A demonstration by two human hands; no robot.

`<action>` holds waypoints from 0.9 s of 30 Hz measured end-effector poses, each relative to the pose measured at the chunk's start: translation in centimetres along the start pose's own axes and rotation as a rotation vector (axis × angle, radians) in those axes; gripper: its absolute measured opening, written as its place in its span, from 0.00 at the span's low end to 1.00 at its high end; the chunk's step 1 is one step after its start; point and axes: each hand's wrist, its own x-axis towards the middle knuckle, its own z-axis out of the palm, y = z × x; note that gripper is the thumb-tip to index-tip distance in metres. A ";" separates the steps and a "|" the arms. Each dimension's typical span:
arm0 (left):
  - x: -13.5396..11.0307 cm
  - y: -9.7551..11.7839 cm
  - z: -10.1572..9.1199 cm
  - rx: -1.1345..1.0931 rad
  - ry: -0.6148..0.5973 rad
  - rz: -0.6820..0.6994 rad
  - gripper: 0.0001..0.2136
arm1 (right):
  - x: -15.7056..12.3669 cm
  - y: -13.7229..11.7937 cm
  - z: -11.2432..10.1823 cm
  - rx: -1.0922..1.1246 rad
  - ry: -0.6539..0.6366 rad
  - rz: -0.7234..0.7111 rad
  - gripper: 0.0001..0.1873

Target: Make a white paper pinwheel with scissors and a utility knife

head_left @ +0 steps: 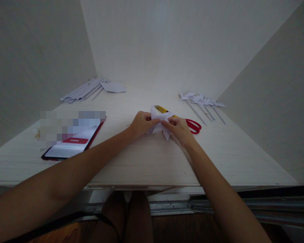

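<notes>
A small white piece of folded paper (159, 121) sits between both my hands above the middle of the pale wooden table (147, 162). My left hand (141, 123) pinches its left side with fingers closed. My right hand (178, 130) pinches the right side, fingers closed too. Just behind the paper lie red-handled scissors (194, 126) and a yellow pencil-like tool (162, 109), partly hidden by my hands.
A phone in a red case (74, 143) lies at the left with its screen lit. A bundle of rolled white paper sticks (83, 90) and a flat paper piece (114, 87) rest at the back left. Several finished paper pinwheels on sticks (202, 101) lie at the back right. Walls enclose three sides.
</notes>
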 end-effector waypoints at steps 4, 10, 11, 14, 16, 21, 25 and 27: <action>-0.1 0.2 0.1 -0.013 0.006 -0.008 0.11 | -0.1 -0.1 0.0 0.064 -0.005 0.003 0.13; -0.3 0.4 0.1 -0.032 0.003 -0.029 0.09 | -0.2 -0.3 0.3 0.122 -0.003 0.024 0.12; -0.3 0.4 0.1 -0.034 0.003 -0.033 0.10 | -0.2 -0.3 0.3 0.122 0.000 0.031 0.12; -0.2 0.3 0.1 -0.016 0.001 -0.030 0.11 | -0.3 -0.4 0.4 0.099 0.007 0.036 0.12; -0.2 0.2 0.1 0.001 -0.001 -0.022 0.11 | -0.3 -0.7 0.4 0.071 0.009 0.024 0.12; -0.1 0.1 0.2 0.000 0.000 -0.028 0.11 | -0.5 -1.0 0.4 0.016 0.024 0.023 0.13; -0.1 0.2 0.2 -0.012 0.007 -0.027 0.11 | -0.3 -0.5 0.6 0.045 0.034 0.020 0.14; -0.1 0.2 0.2 -0.019 0.012 -0.033 0.10 | -0.3 -0.3 0.7 0.044 0.043 0.012 0.14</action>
